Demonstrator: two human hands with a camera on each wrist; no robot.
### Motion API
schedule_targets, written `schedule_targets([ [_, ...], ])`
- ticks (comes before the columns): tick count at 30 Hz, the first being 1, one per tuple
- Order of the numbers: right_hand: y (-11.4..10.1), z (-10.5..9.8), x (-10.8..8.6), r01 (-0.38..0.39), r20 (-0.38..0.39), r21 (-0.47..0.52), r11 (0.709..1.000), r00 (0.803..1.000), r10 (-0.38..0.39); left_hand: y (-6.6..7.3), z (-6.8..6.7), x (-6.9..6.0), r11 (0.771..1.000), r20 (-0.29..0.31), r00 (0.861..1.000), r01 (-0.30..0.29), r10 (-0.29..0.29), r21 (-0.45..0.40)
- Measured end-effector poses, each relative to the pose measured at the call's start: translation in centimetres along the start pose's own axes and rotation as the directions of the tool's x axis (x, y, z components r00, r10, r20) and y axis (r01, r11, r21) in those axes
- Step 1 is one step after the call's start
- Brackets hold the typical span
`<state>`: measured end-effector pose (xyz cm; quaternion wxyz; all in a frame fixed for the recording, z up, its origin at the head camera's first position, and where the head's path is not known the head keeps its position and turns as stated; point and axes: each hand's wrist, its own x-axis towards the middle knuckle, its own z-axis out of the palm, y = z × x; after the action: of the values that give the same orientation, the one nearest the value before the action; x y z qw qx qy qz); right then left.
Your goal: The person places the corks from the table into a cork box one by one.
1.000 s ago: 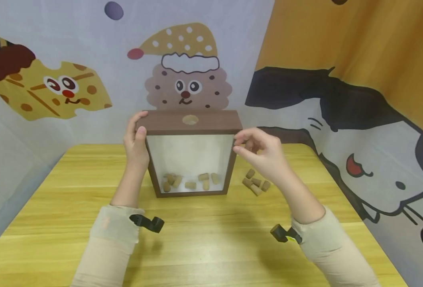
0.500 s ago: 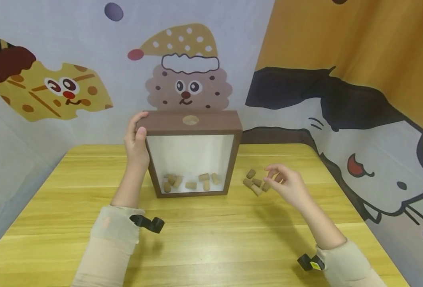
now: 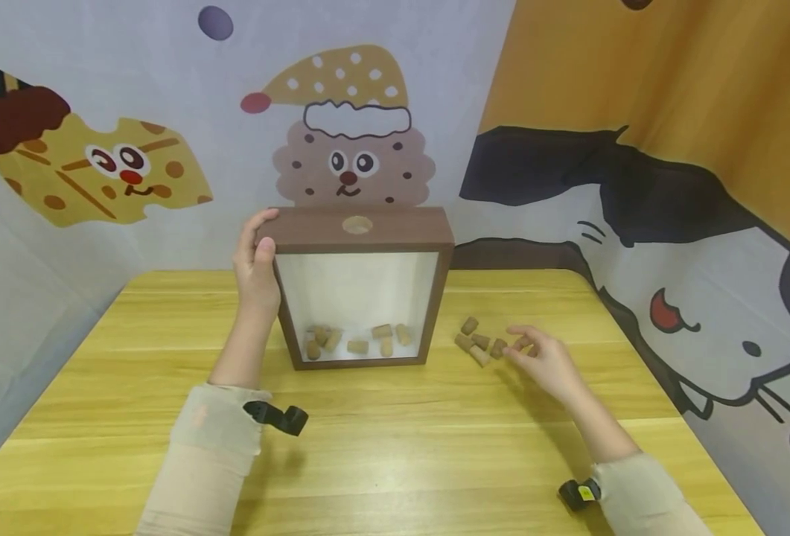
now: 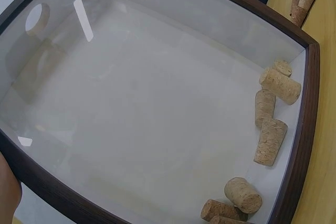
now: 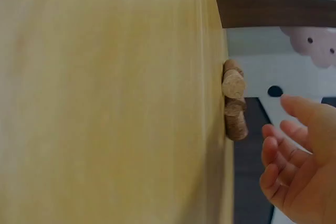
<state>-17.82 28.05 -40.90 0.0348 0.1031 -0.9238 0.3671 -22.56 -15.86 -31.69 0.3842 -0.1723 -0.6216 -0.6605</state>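
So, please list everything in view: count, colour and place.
Table: one, yellow, foreground.
Box: one, dark brown, upright on the table.
Corks inside: at least seven, tan, at the box's bottom.
Loose corks: five visible, tan, right of the box.
Backdrop: one, white and orange with cartoon prints, behind.
Wrist cameras: two, black, lower left and right.
Sleeves: two, beige, at the bottom edge.
Left grip: one, bare, holding the box's upper left corner.
Right grip: one, bare, beside the loose corks.

rough matt corks (image 4: 270, 141); wood-look box frame (image 4: 310, 114), glossy pane (image 4: 142, 103); smooth wood-grain table (image 3: 381, 447)
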Motion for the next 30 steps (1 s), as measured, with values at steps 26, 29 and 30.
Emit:
schedule_targets([
  [26,2.5,2.0,1.4,-0.064,0.033,-0.080,0.995,0.997,0.067,-0.2,0.0,0.0,1.000,0.012,1.000,0.004,-0.004,0.001],
  [29,2.3,2.0,1.3,-0.066,0.025,-0.043,0.997,0.997,0.067,-0.1,0.0,0.0,1.000,0.008,1.000,0.003,-0.003,-0.004],
  [30,2.3,2.1,1.2,-0.066,0.023,-0.030,0.997,0.998,0.067,-0.1,0.0,0.0,1.000,0.008,1.000,0.002,-0.002,-0.008],
])
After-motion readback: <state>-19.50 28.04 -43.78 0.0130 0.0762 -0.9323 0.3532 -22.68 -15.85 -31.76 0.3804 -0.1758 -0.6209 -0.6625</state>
